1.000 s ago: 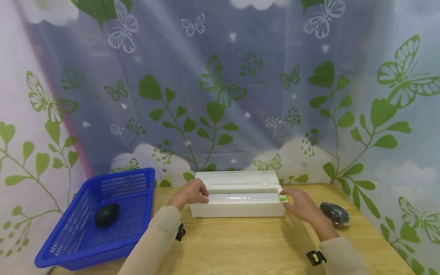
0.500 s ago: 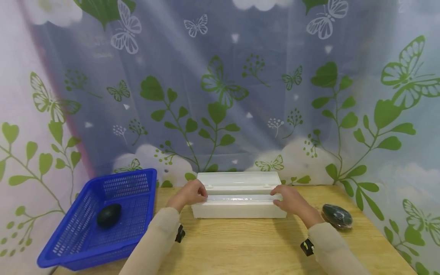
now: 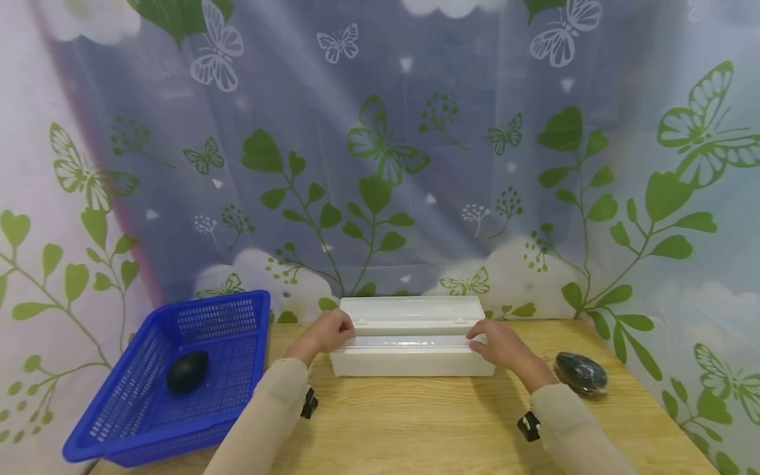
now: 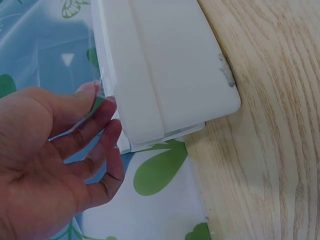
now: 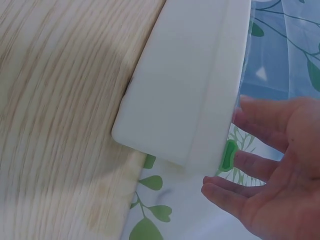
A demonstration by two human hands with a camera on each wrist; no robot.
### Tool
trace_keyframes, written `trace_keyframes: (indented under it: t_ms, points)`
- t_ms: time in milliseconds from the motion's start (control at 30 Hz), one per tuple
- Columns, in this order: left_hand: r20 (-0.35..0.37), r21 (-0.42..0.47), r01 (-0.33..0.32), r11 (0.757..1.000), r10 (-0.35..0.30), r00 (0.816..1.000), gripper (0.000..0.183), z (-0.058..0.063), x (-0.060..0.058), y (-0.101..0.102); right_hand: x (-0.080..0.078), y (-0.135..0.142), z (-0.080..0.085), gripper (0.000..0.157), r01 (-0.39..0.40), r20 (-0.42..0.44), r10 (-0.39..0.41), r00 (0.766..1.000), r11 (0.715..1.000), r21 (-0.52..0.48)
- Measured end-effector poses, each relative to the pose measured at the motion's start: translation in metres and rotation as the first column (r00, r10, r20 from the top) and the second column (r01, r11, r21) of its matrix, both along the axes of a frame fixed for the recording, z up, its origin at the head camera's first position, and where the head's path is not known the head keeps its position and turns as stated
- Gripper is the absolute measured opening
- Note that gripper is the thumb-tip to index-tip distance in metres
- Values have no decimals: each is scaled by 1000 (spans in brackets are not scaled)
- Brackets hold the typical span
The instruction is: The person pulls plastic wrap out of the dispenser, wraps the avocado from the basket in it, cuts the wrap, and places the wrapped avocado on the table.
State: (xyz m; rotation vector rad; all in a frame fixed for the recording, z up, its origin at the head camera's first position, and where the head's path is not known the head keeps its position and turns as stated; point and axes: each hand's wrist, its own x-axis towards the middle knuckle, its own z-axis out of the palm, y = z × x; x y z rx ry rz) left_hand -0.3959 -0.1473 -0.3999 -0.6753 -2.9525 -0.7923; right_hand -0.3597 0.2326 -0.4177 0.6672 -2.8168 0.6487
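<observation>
A long white cling film dispenser box [image 3: 412, 364] lies on the table with its lid [image 3: 411, 308] raised at the back. Clear cling film [image 3: 410, 342] stretches along its top opening. At the left end, my left hand [image 3: 323, 335] pinches the film's edge between thumb and forefinger; the left wrist view shows the film at the fingertips. My right hand [image 3: 505, 346] pinches at the film's right end, thumb and forefinger at the box edge. Beside its other fingers, in the right wrist view, a green tab [image 5: 229, 155] sticks out from the box.
On the left stands a blue plastic basket [image 3: 255, 369] with a dark oval object [image 3: 187, 371] in it. A similar dark object wrapped in clear film [image 3: 582, 373] lies on the right of the wooden table [image 3: 410, 422]. A patterned curtain [image 3: 380, 264] hangs behind.
My right hand has moved left, from the green tab at the box's right end onto the film's right end. The left hand has stayed nearly in place at the film's left end.
</observation>
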Motion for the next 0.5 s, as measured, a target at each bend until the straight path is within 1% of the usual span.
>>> trace_keyframes:
  t_ms: [100,167,333,500]
  points:
    - [18,18,-45,999,45,999,14,-2,-1,0,-1,-3,0,15,7,-9,-8,1000,1000,-19]
    - [28,30,-63,998,63,998,14,-3,-1,0,-2,-5,0,15,7,-24,-7,1000,1000,-13]
    - [39,55,-74,996,72,997,14,-3,0,0,-8,-9,-1,10,42,-32,-41,999,999,10]
    - [53,85,-94,992,90,995,14,-2,1,3,-14,-10,-1,9,81,-49,-82,995,997,-15]
